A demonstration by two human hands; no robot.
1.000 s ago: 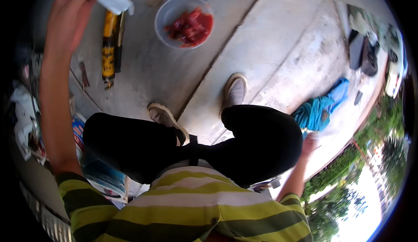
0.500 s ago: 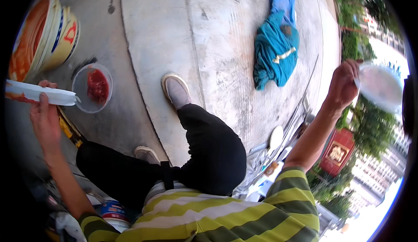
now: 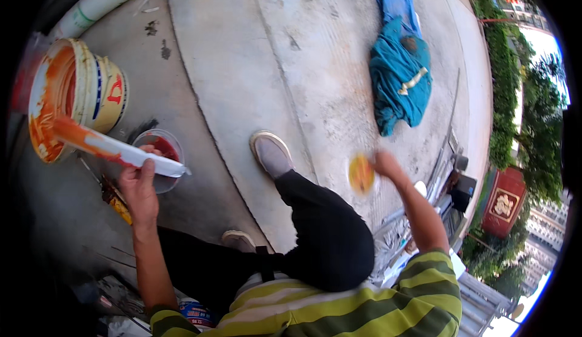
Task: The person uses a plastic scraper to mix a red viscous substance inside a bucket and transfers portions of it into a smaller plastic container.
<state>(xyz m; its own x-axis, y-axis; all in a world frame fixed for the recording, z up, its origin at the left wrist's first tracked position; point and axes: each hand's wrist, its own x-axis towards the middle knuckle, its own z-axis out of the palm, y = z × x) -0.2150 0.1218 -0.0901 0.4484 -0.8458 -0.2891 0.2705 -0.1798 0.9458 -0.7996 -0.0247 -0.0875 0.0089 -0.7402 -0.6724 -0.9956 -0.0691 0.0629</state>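
My left hand [image 3: 140, 191] is closed round a white flat strip [image 3: 142, 157], its far end smeared orange-red. That end lies over the paint-stained mouth of a cream plastic bucket [image 3: 109, 94]. Behind the strip and my fingers, partly hidden, a clear round tub [image 3: 145, 137] with red paste stands on the ground. Out to the right, my right hand [image 3: 386, 165] pinches the edge of a round disc [image 3: 362, 174], lid-like in shape. The disc looks yellow with red-orange marks and is smeared by motion.
A yellow-and-black tool [image 3: 115, 202] lies beside my left forearm. Teal and blue cloth [image 3: 400, 73] is heaped on the concrete ahead. Metal bars and boxes [image 3: 448, 197] stand at the right. A white roll [image 3: 100, 6] lies beyond the bucket. My shoe [image 3: 273, 155] is between my hands.
My right hand has swung down and inward from high at the right, still holding the disc. My left hand has moved right with the strip, whose near end now covers part of the tub.
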